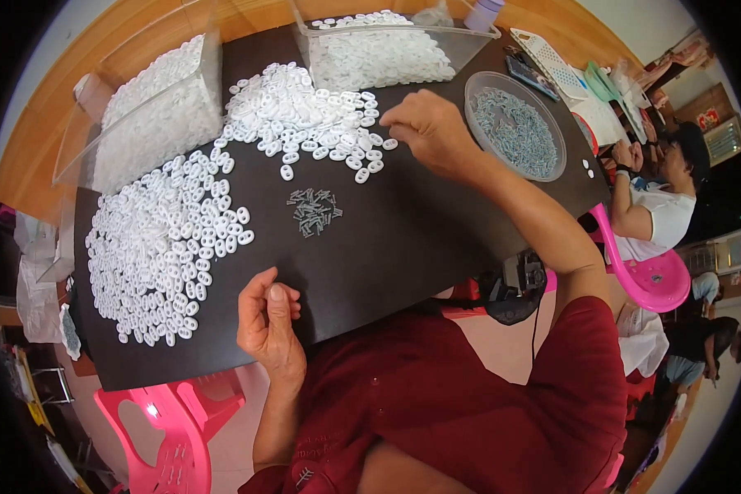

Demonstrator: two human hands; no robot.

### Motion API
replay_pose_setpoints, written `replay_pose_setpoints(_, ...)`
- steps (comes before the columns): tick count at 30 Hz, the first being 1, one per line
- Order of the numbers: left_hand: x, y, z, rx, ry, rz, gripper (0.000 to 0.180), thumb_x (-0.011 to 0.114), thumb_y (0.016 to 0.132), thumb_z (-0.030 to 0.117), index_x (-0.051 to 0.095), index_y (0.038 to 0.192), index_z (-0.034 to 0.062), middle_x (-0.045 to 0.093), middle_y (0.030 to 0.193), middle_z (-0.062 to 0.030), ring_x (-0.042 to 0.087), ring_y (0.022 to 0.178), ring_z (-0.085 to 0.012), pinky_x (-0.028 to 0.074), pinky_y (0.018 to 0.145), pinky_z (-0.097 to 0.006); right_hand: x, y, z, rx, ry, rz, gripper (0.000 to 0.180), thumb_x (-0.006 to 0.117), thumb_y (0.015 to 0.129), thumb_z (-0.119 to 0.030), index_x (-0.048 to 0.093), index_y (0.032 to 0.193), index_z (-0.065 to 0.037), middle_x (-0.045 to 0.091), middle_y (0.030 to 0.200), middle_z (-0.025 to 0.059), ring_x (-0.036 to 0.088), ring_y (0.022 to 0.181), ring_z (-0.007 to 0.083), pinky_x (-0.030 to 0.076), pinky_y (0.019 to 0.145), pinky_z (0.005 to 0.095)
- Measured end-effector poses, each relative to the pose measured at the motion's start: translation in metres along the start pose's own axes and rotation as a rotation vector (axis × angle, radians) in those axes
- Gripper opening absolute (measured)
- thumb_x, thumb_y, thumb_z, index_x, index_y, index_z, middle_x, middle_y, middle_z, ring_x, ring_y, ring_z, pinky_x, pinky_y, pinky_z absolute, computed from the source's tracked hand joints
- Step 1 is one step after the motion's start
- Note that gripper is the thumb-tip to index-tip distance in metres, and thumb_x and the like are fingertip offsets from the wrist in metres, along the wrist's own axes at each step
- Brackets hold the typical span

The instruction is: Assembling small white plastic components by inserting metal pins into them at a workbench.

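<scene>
My right hand [430,129] hovers at the right edge of a heap of small white oval plastic pieces with two openings each [300,111]. Its fingertips are pinched together; anything between them is too small to make out. Near the front edge of the dark table, my left hand [273,325] is closed, thumb against curled fingers, and what it may hold is hidden. A small pile of grey screws [314,212] lies between the hands. To the left spreads a larger heap of the same white oval pieces [152,255].
Two clear plastic bins, one at the left [210,99] and one at the back [469,51], hold more white pieces. A round clear tub [561,156] of screws stands at right. Pink chairs [169,449] flank the table. Another person [663,193] sits at the far right.
</scene>
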State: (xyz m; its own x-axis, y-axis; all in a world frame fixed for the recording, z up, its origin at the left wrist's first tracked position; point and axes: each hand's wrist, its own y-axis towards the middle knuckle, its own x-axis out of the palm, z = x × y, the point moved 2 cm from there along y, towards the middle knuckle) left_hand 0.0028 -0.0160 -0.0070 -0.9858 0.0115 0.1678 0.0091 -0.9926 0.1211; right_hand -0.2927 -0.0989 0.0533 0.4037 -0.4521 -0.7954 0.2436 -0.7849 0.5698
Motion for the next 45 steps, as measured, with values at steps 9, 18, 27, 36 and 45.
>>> replay_pose_setpoints(9, 0.003, -0.001, 0.000, -0.021, 0.073, 0.039, 0.022, 0.056, 0.091, 0.013, 0.056, 0.107, -0.0022, 0.056, 0.075, -0.0043, 0.046, 0.060, -0.0060, 0.038, 0.053, -0.018, 0.029, -0.005, 0.002, -0.040, -0.035, -0.098, 0.031, 0.054, 0.071, 0.006, 0.062, 0.098, -0.006, 0.054, 0.084, 0.0089, 0.049, 0.081, 0.0281, 0.043, 0.069, 0.0364)
replay_pose_setpoints(18, 0.007, 0.000, 0.002, -0.035, 0.199, 0.079, 0.022, 0.055, 0.091, 0.014, 0.056, 0.106, -0.0015, 0.056, 0.075, -0.0044, 0.045, 0.059, -0.0057, 0.037, 0.052, -0.017, 0.032, 0.004, -0.013, -0.204, 0.123, -0.037, 0.039, 0.053, 0.062, 0.011, 0.062, 0.097, -0.004, 0.056, 0.090, 0.0094, 0.049, 0.081, 0.0279, 0.044, 0.067, 0.0343)
replay_pose_setpoints(27, 0.006, 0.000, 0.002, -0.020, 0.258, 0.078, 0.021, 0.055, 0.092, 0.015, 0.056, 0.105, -0.0017, 0.056, 0.074, -0.0054, 0.044, 0.057, -0.0066, 0.036, 0.051, -0.018, 0.030, -0.001, 0.009, -0.079, 0.050, -0.036, 0.034, 0.054, 0.063, 0.011, 0.062, 0.092, -0.004, 0.054, 0.086, 0.0086, 0.049, 0.080, 0.0269, 0.043, 0.066, 0.0342)
replay_pose_setpoints(36, 0.005, 0.000, 0.002, -0.033, 0.237, 0.045, 0.022, 0.055, 0.092, 0.015, 0.056, 0.106, -0.0019, 0.056, 0.075, -0.0053, 0.044, 0.059, -0.0064, 0.037, 0.052, -0.018, 0.024, -0.021, 0.009, 0.017, 0.078, -0.171, 0.037, 0.052, 0.064, 0.011, 0.062, 0.095, -0.005, 0.052, 0.082, 0.0073, 0.047, 0.079, 0.0269, 0.042, 0.065, 0.0343)
replay_pose_setpoints(45, 0.004, -0.001, 0.002, -0.041, 0.227, 0.019, 0.022, 0.054, 0.092, 0.015, 0.055, 0.107, -0.0009, 0.056, 0.078, -0.0043, 0.046, 0.063, -0.0060, 0.038, 0.055, -0.018, 0.023, -0.026, -0.005, -0.047, 0.005, -0.133, 0.039, 0.052, 0.065, 0.011, 0.066, 0.094, -0.012, 0.051, 0.079, 0.0057, 0.048, 0.075, 0.0244, 0.041, 0.063, 0.0336)
